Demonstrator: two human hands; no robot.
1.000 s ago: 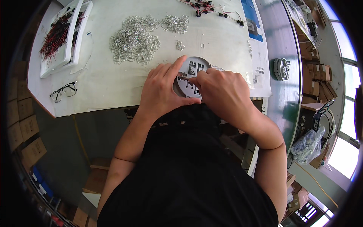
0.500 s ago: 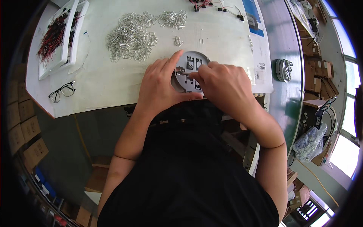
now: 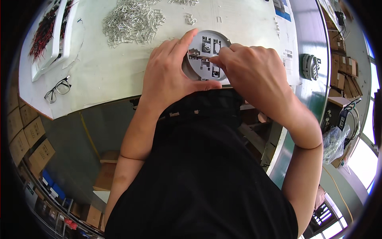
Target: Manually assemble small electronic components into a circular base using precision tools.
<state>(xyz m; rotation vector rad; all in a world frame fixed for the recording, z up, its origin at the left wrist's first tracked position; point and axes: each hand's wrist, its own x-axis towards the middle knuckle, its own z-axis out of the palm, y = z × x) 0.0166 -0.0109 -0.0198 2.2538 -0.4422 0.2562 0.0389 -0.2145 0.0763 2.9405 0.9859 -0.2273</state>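
A round, shallow grey housing [image 3: 203,58] with several rectangular cutouts in its face is held at the near edge of the table. My left hand [image 3: 169,71] wraps its left side, thumb along the near rim and fingers at the far rim. Over the housing's right part is my right hand [image 3: 256,69], its fingers curled and pinched close to the cutouts. Whatever sits between those fingertips is hidden. Beyond the housing lie a few loose bent metal clips [image 3: 190,18] and a large heap of the same silvery clips [image 3: 133,24].
Eyeglasses [image 3: 58,89] lie at the table's left corner, near a white tray [image 3: 55,49] of red and black wired parts. A similar round grey part [image 3: 310,67] rests on the green surface to the right. Cardboard boxes [image 3: 41,156] are stacked at lower left.
The view has shifted, so the table and its clips sit higher in the picture. Both hands keep their places on the housing, with little visible difference in the grip.
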